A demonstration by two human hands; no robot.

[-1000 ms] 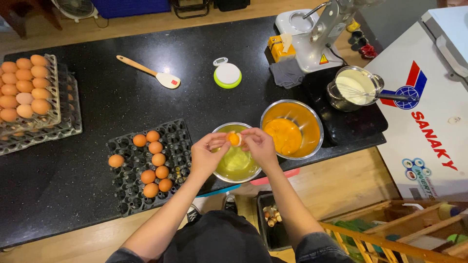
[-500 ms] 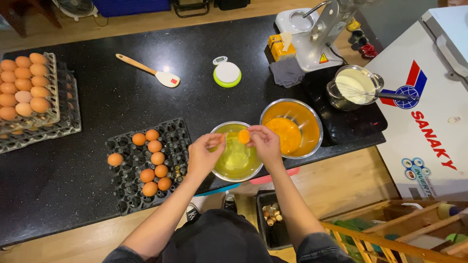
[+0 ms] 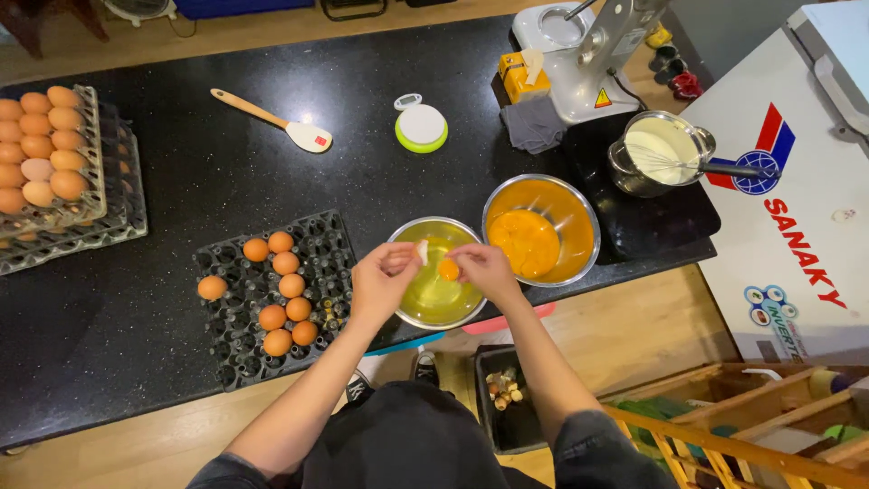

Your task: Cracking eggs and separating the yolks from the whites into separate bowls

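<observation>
Both my hands are over a steel bowl (image 3: 412, 237) of clear egg white at the counter's front edge. My left hand (image 3: 382, 279) pinches an empty white eggshell half (image 3: 422, 253). My right hand (image 3: 486, 269) holds the other shell half with an orange yolk (image 3: 449, 269) sitting in it. Right of them stands a second steel bowl (image 3: 570, 204) holding several yolks. A dark egg tray (image 3: 321, 243) with several brown eggs (image 3: 286, 263) lies left of my left hand.
Stacked trays of brown eggs (image 3: 50, 154) sit far left. A wooden-handled spatula (image 3: 272, 119), a small green-rimmed scale (image 3: 422, 126), a stand mixer (image 3: 593, 54), and a pot of batter with a whisk (image 3: 661, 152) are behind. A bin with shells (image 3: 507, 398) is below the counter.
The shell halves have come apart slightly over the egg-white bowl, and the yolk now rests in the right-hand half, a little lower than before.
</observation>
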